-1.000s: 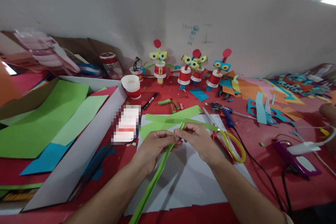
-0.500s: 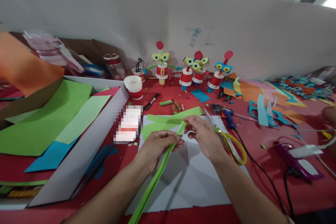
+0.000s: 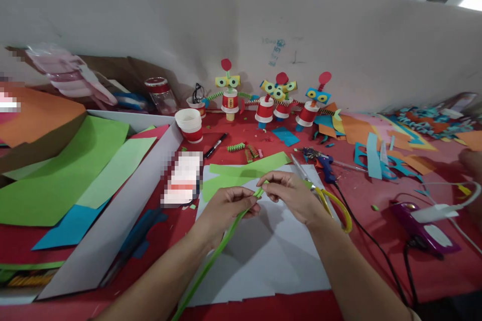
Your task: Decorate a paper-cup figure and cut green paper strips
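A long, narrow green paper strip (image 3: 220, 248) runs from the bottom edge up between my hands, over a white sheet (image 3: 274, 261). My left hand (image 3: 226, 210) pinches it close to its upper end. There my right hand (image 3: 295, 195) has thumb and fingertips closed on the strip's short folded tip. Behind my hands lie flat green paper pieces (image 3: 233, 173). Beside my right wrist are scissors with yellow handles (image 3: 341, 208), partly covered by that hand.
Paper-cup figures (image 3: 230, 100) stand along the wall. On the left are stacked cups (image 3: 189, 125), a phone (image 3: 183, 178) and a box wall (image 3: 124, 205) around coloured paper. A blue glue gun (image 3: 327, 168) and a purple power strip (image 3: 425, 228) with cords lie right. Another person's hand (image 3: 471, 168) shows at the right edge.
My right hand came off the strip's tip, fingers lifted and parted, then closed on it again. My left hand kept its pinch. An orange sheet at far left moved down.
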Demonstrator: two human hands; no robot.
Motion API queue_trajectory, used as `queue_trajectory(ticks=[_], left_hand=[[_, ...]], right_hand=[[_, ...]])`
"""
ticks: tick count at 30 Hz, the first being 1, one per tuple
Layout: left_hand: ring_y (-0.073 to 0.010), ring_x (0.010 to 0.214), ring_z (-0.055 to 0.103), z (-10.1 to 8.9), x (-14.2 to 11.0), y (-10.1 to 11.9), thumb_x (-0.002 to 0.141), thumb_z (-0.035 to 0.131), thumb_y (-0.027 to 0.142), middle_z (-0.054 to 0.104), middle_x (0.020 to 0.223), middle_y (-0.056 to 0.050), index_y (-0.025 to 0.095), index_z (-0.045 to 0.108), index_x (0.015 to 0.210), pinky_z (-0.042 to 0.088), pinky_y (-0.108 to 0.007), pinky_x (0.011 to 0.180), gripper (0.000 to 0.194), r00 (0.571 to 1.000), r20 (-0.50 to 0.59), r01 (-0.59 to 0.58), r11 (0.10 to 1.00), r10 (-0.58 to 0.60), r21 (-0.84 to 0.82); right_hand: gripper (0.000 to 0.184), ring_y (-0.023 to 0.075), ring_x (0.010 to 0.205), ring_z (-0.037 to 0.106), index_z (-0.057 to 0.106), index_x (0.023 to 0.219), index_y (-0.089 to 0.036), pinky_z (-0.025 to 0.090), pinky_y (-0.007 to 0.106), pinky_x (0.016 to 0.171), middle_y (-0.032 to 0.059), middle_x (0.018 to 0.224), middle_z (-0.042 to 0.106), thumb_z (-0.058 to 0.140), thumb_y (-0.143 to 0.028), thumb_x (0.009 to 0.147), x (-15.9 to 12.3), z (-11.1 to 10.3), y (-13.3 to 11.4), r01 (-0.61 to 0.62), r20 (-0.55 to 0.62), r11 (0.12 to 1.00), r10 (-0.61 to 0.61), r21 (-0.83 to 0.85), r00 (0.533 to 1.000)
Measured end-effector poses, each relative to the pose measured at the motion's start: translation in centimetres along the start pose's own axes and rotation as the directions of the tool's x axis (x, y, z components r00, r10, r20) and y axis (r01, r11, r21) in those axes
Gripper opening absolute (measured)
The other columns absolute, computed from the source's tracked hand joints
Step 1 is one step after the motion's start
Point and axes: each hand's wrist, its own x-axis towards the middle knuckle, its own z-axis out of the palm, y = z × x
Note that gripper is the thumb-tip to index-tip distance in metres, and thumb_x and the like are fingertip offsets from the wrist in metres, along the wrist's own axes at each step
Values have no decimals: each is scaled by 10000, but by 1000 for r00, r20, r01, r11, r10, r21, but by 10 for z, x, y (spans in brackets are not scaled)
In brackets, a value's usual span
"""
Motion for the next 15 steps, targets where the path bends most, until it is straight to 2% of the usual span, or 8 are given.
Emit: queue_trajectory(ticks=[4, 8, 11, 13, 15], left_hand=[[-91, 583, 558, 2, 0, 0, 714, 705, 334, 654, 658, 0, 160, 661, 795, 400, -210, 552, 198, 999, 3, -42, 996, 42, 74], [-69, 483, 506, 4, 1, 1, 705, 673, 327, 642, 642, 5, 153, 631, 763, 317, -211, 471, 188, 998, 20, -53, 994, 51, 100], [-72, 470, 513, 1, 3, 3, 668, 682, 299, 644, 631, -2, 150, 621, 771, 289, -207, 448, 191, 1000, 28, 3, 999, -3, 33], [-68, 463, 509, -2, 4, 4, 648, 694, 274, 645, 622, -5, 150, 614, 772, 255, -201, 427, 192, 999, 32, 31, 999, -31, -25], [-63, 450, 502, -4, 5, 6, 643, 705, 260, 638, 604, -3, 152, 603, 755, 227, -197, 413, 186, 997, 53, 53, 997, -50, -61]], right_hand=[[104, 82, 476, 388, 696, 669, -183, 277, 251, 489, -58, 481, 511, 608, -216, 623, 1, 0, 1, -29, -3, 999, 29, 25, 1000], [118, 81, 466, 369, 673, 708, -195, 273, 243, 476, -75, 473, 488, 587, -188, 626, 0, 3, 3, -28, -39, 998, 31, 61, 999], [180, 91, 518, 435, 673, 817, -224, 341, 236, 516, -71, 561, 534, 597, -169, 663, -3, -1, 1, 74, 10, 997, -74, 20, 997], [186, 105, 618, 517, 693, 848, -225, 397, 241, 582, -35, 693, 606, 596, -159, 704, -5, -6, -2, 178, 115, 979, -166, -98, 979], [186, 128, 744, 578, 710, 891, -220, 438, 255, 659, 5, 839, 655, 605, -161, 750, -5, -12, -5, 291, 204, 925, -244, -246, 948]])
